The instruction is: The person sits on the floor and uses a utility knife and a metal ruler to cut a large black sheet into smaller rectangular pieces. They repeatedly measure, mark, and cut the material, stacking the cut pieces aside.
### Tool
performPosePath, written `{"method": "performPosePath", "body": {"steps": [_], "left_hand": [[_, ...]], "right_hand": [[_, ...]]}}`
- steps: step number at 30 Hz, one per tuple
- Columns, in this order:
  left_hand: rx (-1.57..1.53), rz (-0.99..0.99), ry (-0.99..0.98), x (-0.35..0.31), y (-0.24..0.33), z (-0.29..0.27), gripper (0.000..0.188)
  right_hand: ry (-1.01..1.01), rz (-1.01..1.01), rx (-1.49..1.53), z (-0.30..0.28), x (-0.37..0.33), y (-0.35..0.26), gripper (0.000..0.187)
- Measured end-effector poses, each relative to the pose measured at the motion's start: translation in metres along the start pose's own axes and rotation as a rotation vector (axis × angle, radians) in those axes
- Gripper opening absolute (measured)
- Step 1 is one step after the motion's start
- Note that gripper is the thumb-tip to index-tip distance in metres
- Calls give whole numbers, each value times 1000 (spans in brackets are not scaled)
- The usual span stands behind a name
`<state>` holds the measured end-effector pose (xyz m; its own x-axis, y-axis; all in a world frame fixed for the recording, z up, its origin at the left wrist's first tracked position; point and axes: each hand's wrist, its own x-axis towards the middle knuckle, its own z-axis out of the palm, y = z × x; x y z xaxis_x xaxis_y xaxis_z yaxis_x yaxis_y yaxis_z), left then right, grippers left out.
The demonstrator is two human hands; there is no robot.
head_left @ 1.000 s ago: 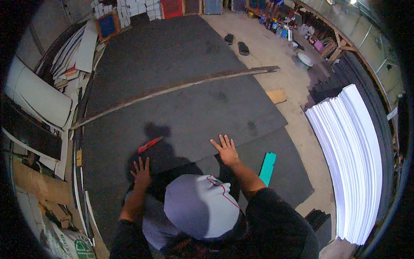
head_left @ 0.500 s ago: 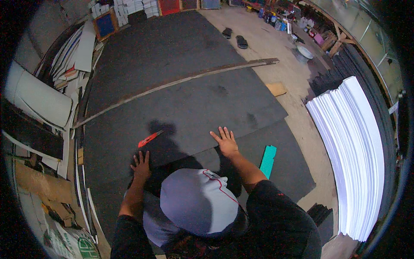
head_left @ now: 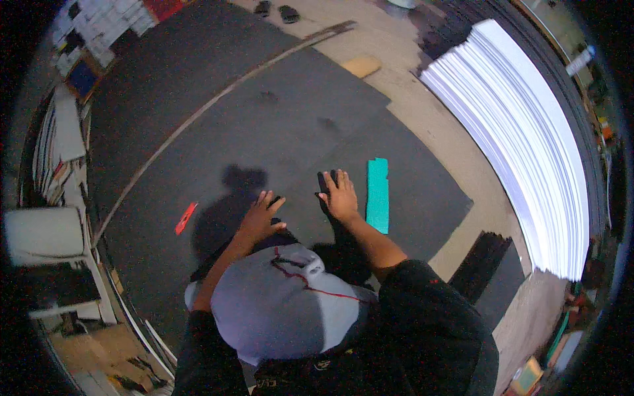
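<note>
Head view: the left hand (head_left: 263, 219) and right hand (head_left: 341, 198) are both empty, fingers spread, positioned over the black sheet (head_left: 284, 135); from where I stand, firm contact cannot be confirmed. The red utility knife (head_left: 186, 218) lies on the sheet, left of and apart from the left hand. Caution: a leftward sweep could strike the knife; uneven palm pressure could shift the sheet; a rightward slip could displace the teal strip (head_left: 378, 198) just beside the right hand.

left hand (head_left: 261, 223): palm down, fingers spread | right hand (head_left: 341, 199): palm down, fingers fanned | forearms (head_left: 378, 245): angled inward
</note>
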<state>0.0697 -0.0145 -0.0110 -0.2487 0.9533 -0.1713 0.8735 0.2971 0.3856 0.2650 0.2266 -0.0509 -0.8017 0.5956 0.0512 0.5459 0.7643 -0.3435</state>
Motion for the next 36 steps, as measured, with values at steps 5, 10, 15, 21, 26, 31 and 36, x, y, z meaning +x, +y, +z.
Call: {"method": "performPosePath", "body": {"steps": [5,10,15,21,26,31,36], "left_hand": [[-94,192,-55,85,64,-3,71],[-324,268,-207,127,111,1,70],[-538,-2,-276,143,139,9,70],[-1010,-238,463,152,99,-44,73],[-1037,-351,634,75,19,-124,63],[-1014,-471,931,-77,-28,-169,42],[-1514,-547,1258,-213,-55,-162,33]], "right_hand": [[117,478,-110,-15,-45,47,83],[90,757,-109,-13,-90,61,92],[91,709,-86,-12,-102,63,79],[216,71,-21,-51,-63,33,77],[170,-418,-43,-91,2,-40,74],[205,-802,-2,-126,66,-155,79],[223,-751,311,-125,101,-286,81]]}}
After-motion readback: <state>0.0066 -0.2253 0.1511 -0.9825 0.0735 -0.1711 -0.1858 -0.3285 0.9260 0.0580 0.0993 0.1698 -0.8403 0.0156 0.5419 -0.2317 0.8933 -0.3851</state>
